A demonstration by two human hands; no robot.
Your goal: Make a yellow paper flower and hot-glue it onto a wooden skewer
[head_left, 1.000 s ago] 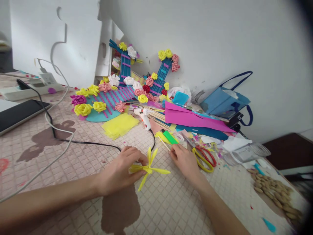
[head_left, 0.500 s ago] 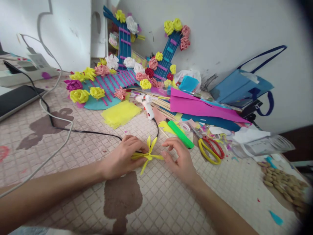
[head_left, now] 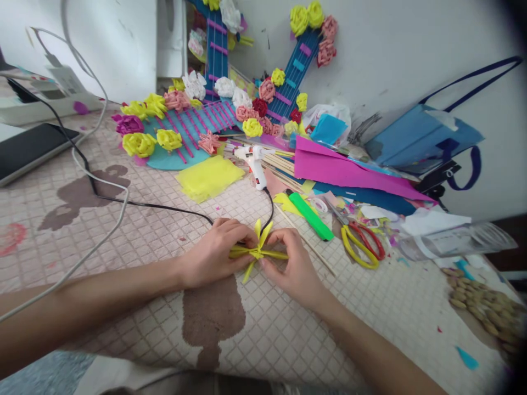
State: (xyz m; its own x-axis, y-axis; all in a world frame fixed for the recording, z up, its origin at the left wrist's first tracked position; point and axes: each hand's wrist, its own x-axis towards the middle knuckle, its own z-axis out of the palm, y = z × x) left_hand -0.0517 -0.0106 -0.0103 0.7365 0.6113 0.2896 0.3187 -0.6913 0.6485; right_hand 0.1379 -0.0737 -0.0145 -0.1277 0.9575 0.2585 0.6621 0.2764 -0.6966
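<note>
A yellow star of folded paper strips (head_left: 257, 248) sits between my hands, just above the quilted pink cloth (head_left: 288, 329). My left hand (head_left: 214, 253) pinches its left side with curled fingers. My right hand (head_left: 293, 267) grips its right strips, fingers closed round them. A green marker (head_left: 310, 215) and a thin wooden stick (head_left: 308, 244) lie just beyond my right hand. Yellow-and-red scissors (head_left: 362, 244) lie further right.
A white glue gun (head_left: 256, 164) with a black cord (head_left: 144, 206) lies behind my hands beside a yellow paper sheet (head_left: 209, 176). Blue craft pieces with paper roses (head_left: 193, 123), pink paper (head_left: 341, 170), a blue bag (head_left: 424, 142), a power strip (head_left: 49, 104), a tablet (head_left: 28, 151) and nuts (head_left: 477, 310) ring the work spot.
My right hand left the spot near the green marker and came in to grip the yellow star. The view tilted down and closer; my left hand kept its hold.
</note>
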